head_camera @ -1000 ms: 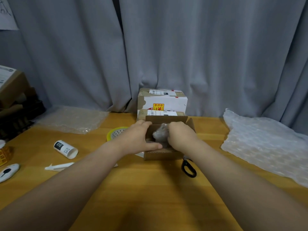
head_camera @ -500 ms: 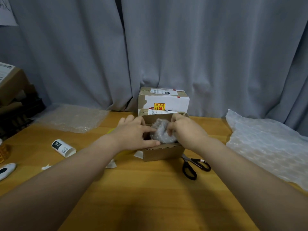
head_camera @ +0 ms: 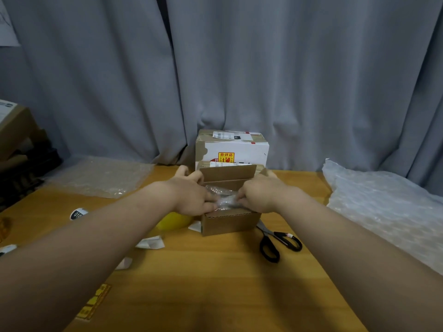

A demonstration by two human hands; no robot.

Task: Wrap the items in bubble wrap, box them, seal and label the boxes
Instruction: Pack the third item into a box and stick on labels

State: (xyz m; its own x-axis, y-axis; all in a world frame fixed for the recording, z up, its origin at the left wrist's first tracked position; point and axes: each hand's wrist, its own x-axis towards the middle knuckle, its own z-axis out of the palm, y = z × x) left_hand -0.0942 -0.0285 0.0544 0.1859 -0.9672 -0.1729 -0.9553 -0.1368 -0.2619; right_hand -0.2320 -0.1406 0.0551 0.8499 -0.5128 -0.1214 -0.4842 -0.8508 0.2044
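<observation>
A small open cardboard box (head_camera: 229, 222) stands mid-table with its back flap upright. Inside lies a bundle wrapped in bubble wrap (head_camera: 224, 198). My left hand (head_camera: 191, 196) pinches the bundle's left end while its other fingers lie along the box's left side. My right hand (head_camera: 260, 195) pinches the bundle's right end from the other side. The bundle sits low between the box walls, partly hidden by my fingers.
Two sealed, labelled boxes (head_camera: 231, 149) are stacked behind the open one. Black scissors (head_camera: 275, 242) lie to its right, a yellow tape roll (head_camera: 173, 220) to its left. Bubble wrap sheets lie at far left (head_camera: 100, 176) and right (head_camera: 383, 212). Paper scraps and yellow stickers (head_camera: 94, 301) lie near me.
The bundle has gone down from above the box's rim to inside it. Both hands moved with it and spread to its two ends. The view tilted down a little.
</observation>
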